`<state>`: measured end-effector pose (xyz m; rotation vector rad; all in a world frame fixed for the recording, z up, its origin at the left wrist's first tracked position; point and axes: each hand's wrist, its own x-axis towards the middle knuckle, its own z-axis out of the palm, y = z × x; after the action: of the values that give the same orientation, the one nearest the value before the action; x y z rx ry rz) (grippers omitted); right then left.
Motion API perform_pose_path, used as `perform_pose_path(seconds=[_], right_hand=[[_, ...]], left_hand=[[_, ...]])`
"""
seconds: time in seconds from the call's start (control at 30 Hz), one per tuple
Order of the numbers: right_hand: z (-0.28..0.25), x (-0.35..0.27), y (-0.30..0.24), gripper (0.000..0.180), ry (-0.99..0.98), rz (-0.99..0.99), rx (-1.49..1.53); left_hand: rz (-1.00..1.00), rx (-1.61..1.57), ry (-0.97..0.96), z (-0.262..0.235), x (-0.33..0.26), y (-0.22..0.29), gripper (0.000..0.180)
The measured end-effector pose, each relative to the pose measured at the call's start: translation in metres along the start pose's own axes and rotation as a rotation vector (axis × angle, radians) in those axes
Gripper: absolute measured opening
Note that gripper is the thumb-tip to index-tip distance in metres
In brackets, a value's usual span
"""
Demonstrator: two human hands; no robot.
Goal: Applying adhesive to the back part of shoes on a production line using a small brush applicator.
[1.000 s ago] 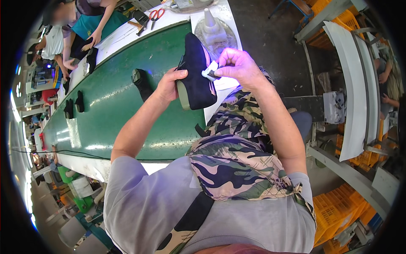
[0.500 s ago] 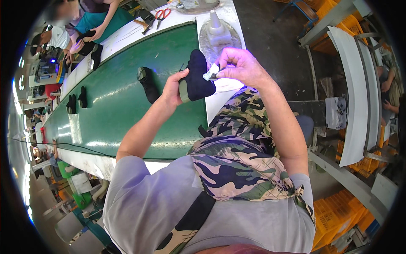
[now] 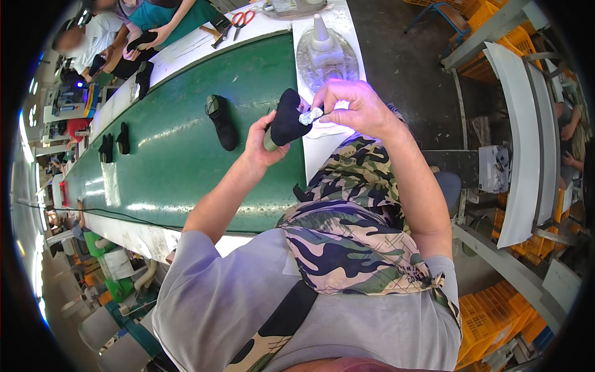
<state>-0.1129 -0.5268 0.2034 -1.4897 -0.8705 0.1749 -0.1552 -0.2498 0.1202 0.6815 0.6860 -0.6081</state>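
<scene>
My left hand (image 3: pixel 263 144) is closed around a dark shoe (image 3: pixel 289 119) with a grey-green sole, holding it tilted above the near right end of a green belt. At the shoe's right side, my right hand (image 3: pixel 353 106) pinches a crumpled white wad (image 3: pixel 310 116), like cloth or tissue. The wad appears to touch the shoe. Just beyond my hands, a pale bottle with a pointed nozzle (image 3: pixel 323 44) stands on a cloudy oval tray (image 3: pixel 302 61). Another dark shoe (image 3: pixel 224 127) lies on the belt left of my left hand.
The green belt (image 3: pixel 180 124) stretches away leftward, with more dark shoes (image 3: pixel 123 139) on it. Red-handled scissors (image 3: pixel 242 20) and a hammer (image 3: pixel 220 36) lie on the white far ledge. Co-workers handle shoes at the far left. Orange crates (image 3: pixel 496 316) stand at right.
The shoe in my left hand has turned and now shows less of its side. Its top sits lower in view. The white wad has stayed against its right side. Co-workers at far left have shifted.
</scene>
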Motion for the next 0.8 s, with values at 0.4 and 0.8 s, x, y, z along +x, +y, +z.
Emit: perform_pose_path(seconds=[0.4,0.8], right_hand=[[0.005,-0.006,0.011,0.02,0.059,-0.046,0.011],[-0.006,-0.01,0.027,0.015,0.187,-0.021,-0.038]], left_hand=[[-0.026,-0.206,-0.209,-0.002,0.0,-0.014,0.036],[-0.022,-0.225,-0.358,0.014,0.005,-0.009,0.038]])
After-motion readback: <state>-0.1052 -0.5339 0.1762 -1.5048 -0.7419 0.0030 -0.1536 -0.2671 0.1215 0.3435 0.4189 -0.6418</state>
